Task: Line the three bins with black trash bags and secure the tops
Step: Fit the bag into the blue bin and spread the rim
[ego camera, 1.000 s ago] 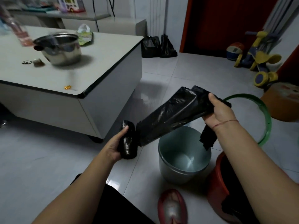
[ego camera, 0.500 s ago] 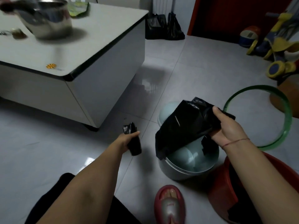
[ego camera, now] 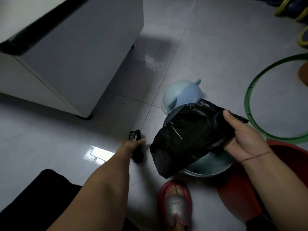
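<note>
My right hand point(ego camera: 245, 135) grips a folded black trash bag point(ego camera: 188, 137) that hangs over the open grey-blue bin point(ego camera: 213, 169) on the tiled floor. My left hand point(ego camera: 133, 145) is closed on a black roll of trash bags point(ego camera: 136, 147), low near the floor to the left of that bin. A pale blue bin point(ego camera: 181, 94) lies just behind the grey-blue one. A red bin point(ego camera: 236, 195) stands at the lower right, partly hidden by my right forearm.
A white cabinet with a black top edge point(ego camera: 80, 57) fills the upper left. A green hoop point(ego camera: 250, 104) lies on the floor at right. My foot in a red slipper point(ego camera: 175, 202) stands in front of the bins. Yellow toy wheels point(ego camera: 300, 10) sit far right.
The bag has come apart from the roll. My left hand lowered the roll toward the floor; my right hand brought the bag down over the grey-blue bin. The view tilted down.
</note>
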Available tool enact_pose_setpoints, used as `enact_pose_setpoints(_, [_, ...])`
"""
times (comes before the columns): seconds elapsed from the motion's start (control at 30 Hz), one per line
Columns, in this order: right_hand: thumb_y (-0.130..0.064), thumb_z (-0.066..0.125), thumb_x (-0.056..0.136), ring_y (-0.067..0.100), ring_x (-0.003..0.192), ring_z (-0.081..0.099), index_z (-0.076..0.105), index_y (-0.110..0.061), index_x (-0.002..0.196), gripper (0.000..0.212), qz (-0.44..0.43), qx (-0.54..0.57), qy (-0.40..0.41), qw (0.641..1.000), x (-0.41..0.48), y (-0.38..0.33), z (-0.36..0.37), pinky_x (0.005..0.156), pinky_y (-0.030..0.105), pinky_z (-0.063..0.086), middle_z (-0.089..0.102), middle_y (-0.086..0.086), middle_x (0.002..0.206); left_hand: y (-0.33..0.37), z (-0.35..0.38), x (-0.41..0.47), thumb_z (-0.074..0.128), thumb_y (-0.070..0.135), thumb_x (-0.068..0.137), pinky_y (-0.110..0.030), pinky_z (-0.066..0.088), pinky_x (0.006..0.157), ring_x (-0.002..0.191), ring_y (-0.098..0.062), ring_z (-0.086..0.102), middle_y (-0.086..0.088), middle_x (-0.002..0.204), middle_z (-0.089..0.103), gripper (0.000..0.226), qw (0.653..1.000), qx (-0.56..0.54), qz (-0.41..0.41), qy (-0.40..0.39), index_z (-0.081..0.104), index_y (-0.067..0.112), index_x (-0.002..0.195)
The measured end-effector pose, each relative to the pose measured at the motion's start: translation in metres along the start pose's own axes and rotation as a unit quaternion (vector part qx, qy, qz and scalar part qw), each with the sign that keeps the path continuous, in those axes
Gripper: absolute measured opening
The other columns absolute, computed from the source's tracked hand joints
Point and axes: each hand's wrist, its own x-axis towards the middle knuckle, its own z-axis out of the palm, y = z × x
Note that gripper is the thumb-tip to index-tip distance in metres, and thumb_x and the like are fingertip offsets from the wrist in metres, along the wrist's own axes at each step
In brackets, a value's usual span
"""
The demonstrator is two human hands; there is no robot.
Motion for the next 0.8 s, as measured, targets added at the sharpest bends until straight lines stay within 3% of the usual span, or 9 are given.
enact_pose_setpoints(0.13, [-0.019, 0.049, 0.092, 0.023, 0.109, 0.063, 0.059, -0.005, 0.124, 0.036, -0.005, 0.005, -0.013, 1.000, 0.003, 0.004, -0.005, 0.095, 0.037, 0.051, 0.067, 0.011, 0.115, -0.002, -0.003, 0.009, 0.085, 0.030, 0.068, -0.059, 0.049, 0.090, 0.103, -0.038, 0.063, -0.022, 0.118, 0.063, 0.063, 1.000, -0.009, 0.012, 0.020, 0.060, 0.001, 0.118])
enact_pose_setpoints(0.23, [-0.019, 0.053, 0.087, 0.019, 0.100, 0.068, 0.066, -0.007, 0.112, 0.030, -0.018, -0.001, -0.036, 0.999, 0.001, 0.005, -0.007, 0.088, 0.034, 0.055, 0.072, 0.008, 0.105, 0.006, -0.007, 0.001, 0.085, 0.039, 0.065, -0.055, 0.049, 0.093, 0.107, -0.038, 0.061, -0.020, 0.124, 0.060, 0.078, 0.998, -0.018, 0.033, 0.057, 0.054, 0.001, 0.125])
enact_pose_setpoints(0.3, [-0.016, 0.054, 0.086, 0.018, 0.097, 0.070, 0.070, -0.007, 0.103, 0.025, -0.029, -0.004, -0.054, 0.998, -0.005, 0.005, -0.006, 0.084, 0.031, 0.056, 0.074, 0.008, 0.100, 0.020, -0.007, -0.010, 0.080, 0.051, 0.065, -0.047, 0.045, 0.101, 0.119, -0.037, 0.053, -0.018, 0.134, 0.052, 0.091, 0.987, 0.050, 0.090, 0.125, 0.046, 0.003, 0.134])
enact_pose_setpoints(0.37, [-0.015, 0.054, 0.087, 0.019, 0.096, 0.069, 0.069, -0.006, 0.104, 0.024, -0.041, -0.023, -0.066, 0.997, -0.013, 0.002, -0.003, 0.083, 0.030, 0.056, 0.074, 0.009, 0.100, 0.045, 0.000, -0.034, 0.072, 0.053, 0.075, -0.041, 0.042, 0.103, 0.121, -0.034, 0.052, -0.018, 0.131, 0.055, 0.078, 0.974, 0.043, 0.171, 0.139, 0.051, 0.002, 0.131])
enact_pose_setpoints(0.47, [-0.017, 0.058, 0.084, 0.019, 0.092, 0.070, 0.066, -0.002, 0.109, 0.030, -0.067, -0.072, -0.075, 0.992, -0.029, -0.009, 0.006, 0.080, 0.028, 0.057, 0.074, 0.010, 0.099, 0.096, 0.016, -0.090, 0.060, 0.049, 0.087, -0.029, 0.042, 0.072, 0.074, -0.021, 0.055, -0.007, 0.079, 0.059, 0.038, 0.951, -0.010, 0.307, 0.042, 0.062, 0.011, 0.081])
enact_pose_setpoints(0.57, [-0.020, 0.062, 0.078, 0.018, 0.092, 0.070, 0.065, -0.001, 0.111, 0.038, -0.097, -0.109, -0.101, 0.984, -0.051, -0.025, 0.017, 0.076, 0.024, 0.056, 0.074, 0.010, 0.100, 0.131, 0.026, -0.164, 0.049, 0.063, 0.086, -0.026, 0.043, 0.065, 0.058, -0.015, 0.046, -0.001, 0.062, 0.053, 0.051, 0.947, -0.055, 0.272, -0.160, 0.059, 0.015, 0.072])
enact_pose_setpoints(0.67, [-0.024, 0.066, 0.075, 0.021, 0.100, 0.068, 0.066, -0.006, 0.111, 0.040, -0.111, -0.160, -0.136, 0.971, -0.075, -0.038, 0.021, 0.080, 0.024, 0.055, 0.072, 0.011, 0.107, 0.142, 0.029, -0.220, 0.035, 0.082, 0.072, -0.029, 0.046, 0.077, 0.072, -0.021, 0.058, -0.008, 0.078, 0.062, 0.082, 0.928, 0.019, 0.162, -0.335, 0.062, 0.006, 0.089])
enact_pose_setpoints(0.73, [-0.026, 0.069, 0.074, 0.022, 0.103, 0.067, 0.068, -0.010, 0.109, 0.039, -0.120, -0.217, -0.167, 0.954, -0.093, -0.044, 0.021, 0.082, 0.024, 0.054, 0.072, 0.010, 0.110, 0.143, 0.031, -0.247, 0.035, 0.083, 0.071, -0.034, 0.045, 0.090, 0.096, -0.028, 0.056, -0.016, 0.104, 0.061, 0.091, 0.908, 0.015, 0.120, -0.401, 0.061, 0.007, 0.112])
enact_pose_setpoints(0.8, [-0.024, 0.071, 0.075, 0.020, 0.105, 0.067, 0.069, -0.012, 0.108, 0.036, -0.125, -0.278, -0.198, 0.932, -0.109, -0.048, 0.020, 0.085, 0.024, 0.053, 0.071, 0.008, 0.111, 0.145, 0.035, -0.272, 0.039, 0.078, 0.076, -0.036, 0.047, 0.094, 0.104, -0.031, 0.060, -0.017, 0.113, 0.064, 0.090, 0.894, -0.015, 0.106, -0.436, 0.060, 0.004, 0.123])
